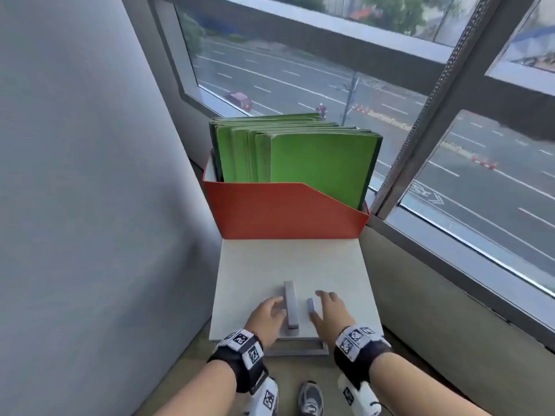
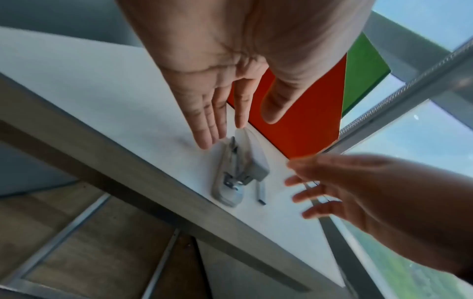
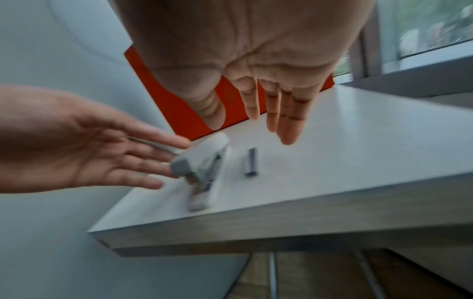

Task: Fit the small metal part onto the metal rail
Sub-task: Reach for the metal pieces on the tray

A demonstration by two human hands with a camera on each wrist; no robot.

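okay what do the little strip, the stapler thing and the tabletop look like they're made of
Small strip: likely metal, dull grey sheen. Stapler-like rail: bare metal inner parts, matte grey shell, perhaps plastic. Tabletop: smooth matte off-white, probably laminate.

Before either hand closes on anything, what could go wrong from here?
The stapler lies close to the table's near edge; a sideways nudge from the left hand could push it off.

The small metal part, a thin strip lying flat beside it, may slide away from the right hand's fingers instead of lifting.

Both hands are open and converging on a tight spot, so they may bump each other.
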